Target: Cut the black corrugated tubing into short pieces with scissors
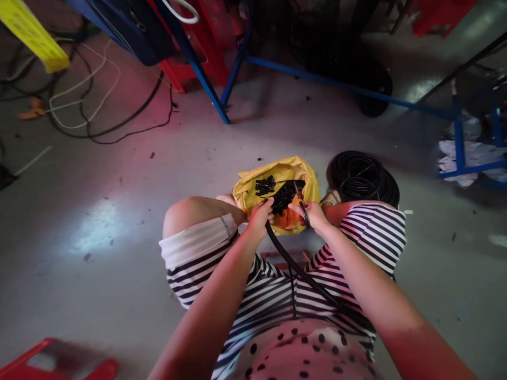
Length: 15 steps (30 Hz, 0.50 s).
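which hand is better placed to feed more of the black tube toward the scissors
Left. The left hand already grips the black tube over the yellow bag; the right hand holds the scissors.

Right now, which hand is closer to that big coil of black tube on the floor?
The right hand, holding scissors, sits just left of the coil. The left hand is farther off, gripping the black tube by the yellow bag.
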Available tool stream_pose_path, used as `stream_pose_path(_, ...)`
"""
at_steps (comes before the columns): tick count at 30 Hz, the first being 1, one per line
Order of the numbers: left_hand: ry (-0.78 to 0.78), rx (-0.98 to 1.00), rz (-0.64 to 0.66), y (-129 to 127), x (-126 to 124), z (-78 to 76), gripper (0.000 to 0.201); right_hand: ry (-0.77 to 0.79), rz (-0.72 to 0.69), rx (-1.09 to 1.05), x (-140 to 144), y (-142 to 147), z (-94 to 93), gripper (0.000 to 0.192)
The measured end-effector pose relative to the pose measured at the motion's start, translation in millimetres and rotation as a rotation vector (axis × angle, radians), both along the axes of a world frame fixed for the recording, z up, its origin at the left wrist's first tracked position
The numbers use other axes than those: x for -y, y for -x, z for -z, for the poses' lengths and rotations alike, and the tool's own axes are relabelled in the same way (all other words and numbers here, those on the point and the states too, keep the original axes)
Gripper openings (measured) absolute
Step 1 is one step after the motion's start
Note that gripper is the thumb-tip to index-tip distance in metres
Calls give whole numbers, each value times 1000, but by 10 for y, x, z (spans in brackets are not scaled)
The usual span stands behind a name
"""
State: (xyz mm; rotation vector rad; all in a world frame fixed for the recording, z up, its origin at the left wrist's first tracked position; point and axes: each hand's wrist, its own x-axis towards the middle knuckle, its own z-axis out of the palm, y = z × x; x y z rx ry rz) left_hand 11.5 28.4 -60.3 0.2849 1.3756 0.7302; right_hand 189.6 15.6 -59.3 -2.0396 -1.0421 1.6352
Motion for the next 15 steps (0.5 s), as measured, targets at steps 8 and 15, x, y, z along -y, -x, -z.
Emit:
stream_pose_path(8,4,71,-246,42,126,-376,49,-62,21,-117,-431,500,-78,58)
stream_pose_path(15,112,50,-345,-158,364,-798,36,-224,-180,169,-1375,631,253,58)
